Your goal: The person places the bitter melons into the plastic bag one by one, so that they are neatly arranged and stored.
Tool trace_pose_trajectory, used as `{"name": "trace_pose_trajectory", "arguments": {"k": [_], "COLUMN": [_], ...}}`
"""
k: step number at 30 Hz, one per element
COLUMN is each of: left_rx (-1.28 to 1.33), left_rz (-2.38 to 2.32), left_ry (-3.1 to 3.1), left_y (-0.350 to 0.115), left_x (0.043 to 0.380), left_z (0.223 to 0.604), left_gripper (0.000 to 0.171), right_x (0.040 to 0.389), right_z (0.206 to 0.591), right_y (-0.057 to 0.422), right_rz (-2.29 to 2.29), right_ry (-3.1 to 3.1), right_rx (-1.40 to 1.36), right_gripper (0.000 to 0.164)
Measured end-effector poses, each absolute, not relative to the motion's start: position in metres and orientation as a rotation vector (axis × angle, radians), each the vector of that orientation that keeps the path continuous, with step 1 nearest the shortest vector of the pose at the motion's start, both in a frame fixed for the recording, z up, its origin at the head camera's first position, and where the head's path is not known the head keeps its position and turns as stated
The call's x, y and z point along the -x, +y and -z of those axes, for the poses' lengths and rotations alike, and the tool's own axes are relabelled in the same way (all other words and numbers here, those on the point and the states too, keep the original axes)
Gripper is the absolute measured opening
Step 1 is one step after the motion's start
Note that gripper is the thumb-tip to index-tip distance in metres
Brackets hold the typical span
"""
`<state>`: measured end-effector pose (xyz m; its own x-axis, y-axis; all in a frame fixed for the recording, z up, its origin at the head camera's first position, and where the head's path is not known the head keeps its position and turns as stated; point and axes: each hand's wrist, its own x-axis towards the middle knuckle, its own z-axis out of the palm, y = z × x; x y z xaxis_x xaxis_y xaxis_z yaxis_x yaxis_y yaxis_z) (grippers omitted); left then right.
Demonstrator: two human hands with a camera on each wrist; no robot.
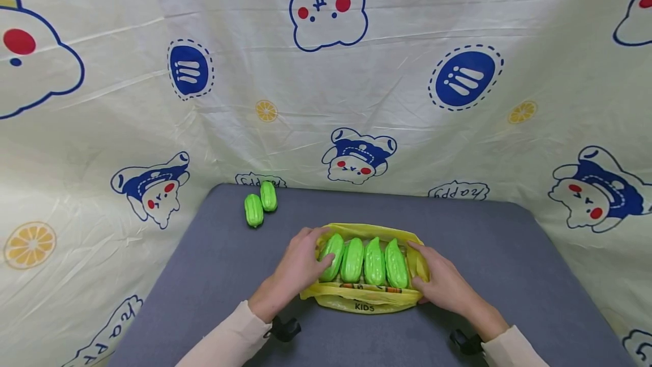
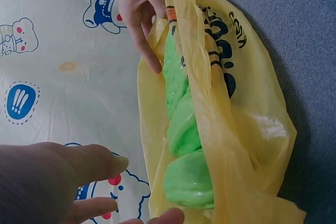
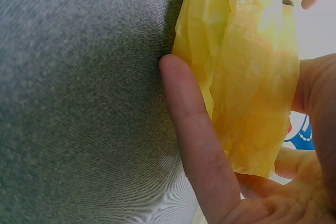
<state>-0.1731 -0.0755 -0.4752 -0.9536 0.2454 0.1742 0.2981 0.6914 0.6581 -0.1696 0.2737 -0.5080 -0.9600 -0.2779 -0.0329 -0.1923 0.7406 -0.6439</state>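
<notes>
At the middle of a gray-blue table point(image 1: 214, 287), a person tends a thin yellow plastic bag point(image 1: 363, 303) that lies with its mouth open, the word "KIDS" printed in dark letters on its near side. Inside, four glossy green vegetable-shaped pieces point(image 1: 374, 265) stand in a row, side by side. The left hand point(image 1: 300, 260) is at the bag's left end, its fingers loosely extended near the rim and its thumb apart from them, over the leftmost piece. The right hand point(image 1: 443, 279) frames the opposite end, fingers spread around the yellow film, one lying straight along its outside; whether they pinch it, the views do not show. Near the table's far left corner, two more green pieces point(image 1: 253, 211) sit close together, well apart from the bag. Pale sleeves point(image 1: 231, 336) cover the forearms, and behind the table hangs a white sheet point(image 1: 407, 72) printed with cartoon bears and orange slices.
</notes>
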Motion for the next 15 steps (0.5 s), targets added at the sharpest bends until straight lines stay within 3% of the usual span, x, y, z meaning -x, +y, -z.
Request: {"name": "trace_pose_trajectory", "arguments": {"k": [15], "left_rx": [0.339], "left_rz": [1.005], "left_ry": [-2.765], "left_y": [-0.088], "left_x": [0.175], "left_z": [0.475], "left_gripper": [0.049], "right_x": [0.172], "right_z": [0.510], "right_y": [0.276], "right_rz": [0.923], "right_ry": [2.894], "right_rx": [0.431], "right_gripper": [0.082]}}
